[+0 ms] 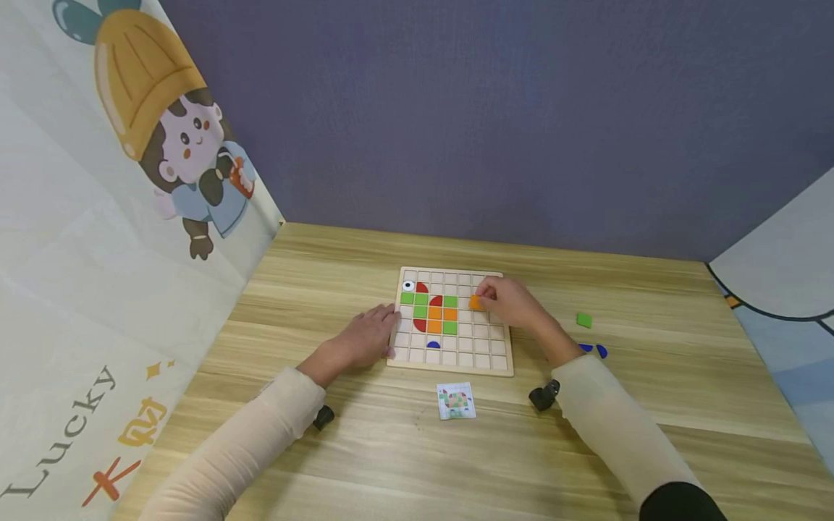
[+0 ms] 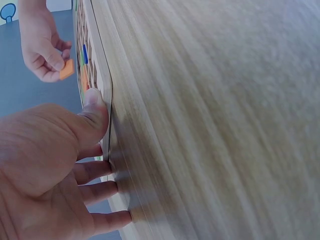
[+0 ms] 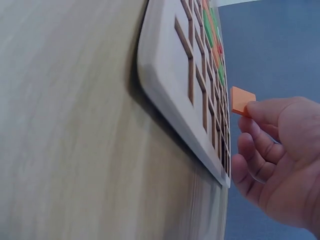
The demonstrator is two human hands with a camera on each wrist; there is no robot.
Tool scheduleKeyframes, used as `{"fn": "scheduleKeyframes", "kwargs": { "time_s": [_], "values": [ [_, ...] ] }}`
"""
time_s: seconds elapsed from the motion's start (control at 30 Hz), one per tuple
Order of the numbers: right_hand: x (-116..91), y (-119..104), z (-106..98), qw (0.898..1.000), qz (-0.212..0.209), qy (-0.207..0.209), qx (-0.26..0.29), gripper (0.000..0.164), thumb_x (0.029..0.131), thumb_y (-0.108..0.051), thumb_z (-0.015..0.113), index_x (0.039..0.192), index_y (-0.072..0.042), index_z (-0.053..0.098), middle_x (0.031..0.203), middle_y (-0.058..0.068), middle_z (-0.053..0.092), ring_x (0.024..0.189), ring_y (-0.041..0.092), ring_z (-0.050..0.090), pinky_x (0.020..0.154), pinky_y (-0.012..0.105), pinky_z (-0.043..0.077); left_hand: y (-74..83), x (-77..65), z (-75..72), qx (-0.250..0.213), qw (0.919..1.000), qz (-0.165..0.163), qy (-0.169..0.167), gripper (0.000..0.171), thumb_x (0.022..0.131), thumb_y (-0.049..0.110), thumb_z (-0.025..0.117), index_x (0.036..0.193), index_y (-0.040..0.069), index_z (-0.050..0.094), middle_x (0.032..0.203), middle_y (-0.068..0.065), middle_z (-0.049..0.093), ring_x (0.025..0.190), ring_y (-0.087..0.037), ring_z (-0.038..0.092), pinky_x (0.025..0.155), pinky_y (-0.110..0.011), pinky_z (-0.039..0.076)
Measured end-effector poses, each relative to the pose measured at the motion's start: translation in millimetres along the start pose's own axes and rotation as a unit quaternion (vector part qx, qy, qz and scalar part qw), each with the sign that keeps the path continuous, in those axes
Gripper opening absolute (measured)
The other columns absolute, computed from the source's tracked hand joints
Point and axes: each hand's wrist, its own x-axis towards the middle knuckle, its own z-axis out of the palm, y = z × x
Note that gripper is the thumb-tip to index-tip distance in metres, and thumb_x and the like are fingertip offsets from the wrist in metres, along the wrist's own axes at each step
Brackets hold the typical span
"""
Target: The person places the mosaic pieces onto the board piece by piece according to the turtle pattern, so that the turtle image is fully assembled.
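Observation:
Between thumb and fingertips, my right hand (image 1: 511, 300) pinches an orange square tile (image 3: 240, 100), held over the right side of a wooden grid board (image 1: 449, 370). The right wrist view shows the tile raised off the grid. My left hand (image 1: 366, 339) rests at the board's left edge with its fingers extended, its thumb (image 2: 95, 107) against the rim. On the board's left half sit several green, orange and red tiles, including a green square (image 1: 450, 328) and a red quarter-round (image 1: 420, 325). A round eye tile (image 1: 407, 286) lies near the upper left corner, and a blue half-round (image 1: 433, 345) lies lower down.
A small printed picture card (image 1: 456, 401) lies in front of the board. To the right on the wooden table (image 1: 391, 463) are a green tile (image 1: 583, 320) and blue rounded tiles (image 1: 601, 352), partly behind the right forearm. A dark wall (image 1: 495, 130) stands behind the table.

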Motion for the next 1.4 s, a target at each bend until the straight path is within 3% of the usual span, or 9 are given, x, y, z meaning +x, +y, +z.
{"fn": "scheduleKeyframes", "kwargs": {
  "time_s": [0.4, 0.97, 1.4],
  "values": [
    [20, 1, 7, 1.000, -0.007, -0.009, -0.007, 0.011, 0.101, -0.017, 0.063, 0.107, -0.009, 0.069, 0.096, 0.006, 0.072, 0.082, 0.018, 0.063, 0.079, 0.037, 0.055, 3.7, 6.3, -0.9, 0.004, 1.0000, -0.008, 0.001, 0.075, 0.098, 0.030, 0.068, 0.157, 0.000, 0.034, 0.166, -0.021, 0.029, 0.154, -0.040, 0.027, 0.123, -0.059, 0.031],
    [32, 7, 2, 1.000, -0.008, -0.007, -0.015, 0.010, 0.100, -0.017, 0.063, 0.105, -0.010, 0.069, 0.092, 0.004, 0.072, 0.078, 0.017, 0.060, 0.076, 0.035, 0.053, 10.3, 14.5, -4.1, -0.004, 0.9998, -0.022, 0.001, 0.074, 0.098, 0.031, 0.067, 0.158, 0.001, 0.033, 0.167, -0.020, 0.027, 0.155, -0.038, 0.025, 0.123, -0.059, 0.029],
    [39, 13, -3, 0.999, 0.000, -0.024, -0.042, 0.019, 0.101, -0.021, 0.060, 0.113, -0.012, 0.072, 0.092, 0.002, 0.071, 0.077, 0.017, 0.058, 0.081, 0.038, 0.050, 14.3, 19.4, -7.2, -0.011, 0.9996, -0.026, 0.003, 0.076, 0.098, 0.032, 0.067, 0.158, 0.001, 0.032, 0.167, -0.021, 0.026, 0.155, -0.039, 0.025, 0.123, -0.059, 0.029]
  ]
}}
